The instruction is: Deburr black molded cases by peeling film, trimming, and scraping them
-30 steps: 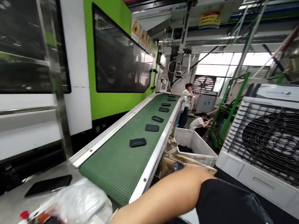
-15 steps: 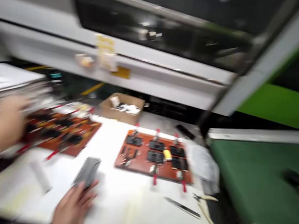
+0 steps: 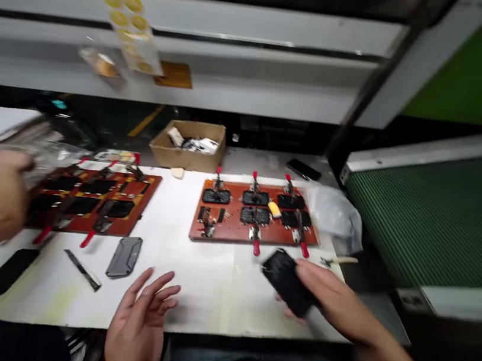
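Observation:
My right hand grips a flat black rectangular part with rounded corners, held tilted above the white worktop. It resembles the black parts clamped in the red-brown fixture board behind it. My left hand is open over the near edge, palm turned up and fingers spread, with nothing in it. Close to its fingertips lies a grey ribbed rectangular case. A dark slim blade-like tool rests left of the case.
A co-worker's hand is beside the left fixture board. Red-handled clamps stick out from both boards. A cardboard box of small parts stands behind. A clear plastic bag lies right, near the green conveyor belt.
My right hand has come from the conveyor to the worktop with the black part. My left hand has let go of the grey case, which now lies flat. The view has tilted down.

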Tool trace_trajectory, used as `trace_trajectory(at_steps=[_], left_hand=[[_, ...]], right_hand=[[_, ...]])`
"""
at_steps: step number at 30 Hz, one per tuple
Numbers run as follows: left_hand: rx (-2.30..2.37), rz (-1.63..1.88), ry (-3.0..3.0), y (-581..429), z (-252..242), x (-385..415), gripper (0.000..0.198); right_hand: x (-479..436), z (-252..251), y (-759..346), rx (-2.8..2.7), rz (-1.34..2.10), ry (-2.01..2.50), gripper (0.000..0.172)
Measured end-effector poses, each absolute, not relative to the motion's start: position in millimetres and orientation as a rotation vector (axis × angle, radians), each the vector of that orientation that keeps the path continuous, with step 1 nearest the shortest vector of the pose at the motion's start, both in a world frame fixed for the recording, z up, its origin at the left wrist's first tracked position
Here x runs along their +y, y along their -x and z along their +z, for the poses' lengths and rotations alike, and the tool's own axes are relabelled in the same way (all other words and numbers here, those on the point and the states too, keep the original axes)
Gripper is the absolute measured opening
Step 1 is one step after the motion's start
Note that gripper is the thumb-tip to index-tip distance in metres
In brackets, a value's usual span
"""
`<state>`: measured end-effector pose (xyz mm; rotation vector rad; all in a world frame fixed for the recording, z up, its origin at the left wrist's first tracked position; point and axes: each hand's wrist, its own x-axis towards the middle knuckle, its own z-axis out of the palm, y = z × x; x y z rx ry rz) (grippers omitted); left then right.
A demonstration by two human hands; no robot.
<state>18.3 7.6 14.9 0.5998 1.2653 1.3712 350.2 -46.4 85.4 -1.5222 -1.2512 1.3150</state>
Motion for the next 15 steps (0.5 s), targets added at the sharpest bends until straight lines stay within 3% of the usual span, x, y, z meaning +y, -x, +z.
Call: trace_trajectory(at_steps=[3,6,10,15], left_hand=[[1.051,0.956,-0.852,-48.4,31.2,1.1,0.064],[0.970,0.635,-0.996,-66.8,40.6,2.9,0.069],[1.013,0.644,-0.936,-64.2,43.6,4.6,0.069],[1.114,0.806,-0.868,-57.1,47.4,1.9,0.069]], right_hand=[[-46.9,64.3,-306.7,-0.997,1.734,1.289,0.060],[-37.1,47.1,-278.1,-1.010,1.829,1.245,0.059],[-47.3,28.3,-288.5,-0.972,1.636,1.360,0.061],[-82.9,-15.0,-329.0,-1.083,1.273,1.691,0.046]])
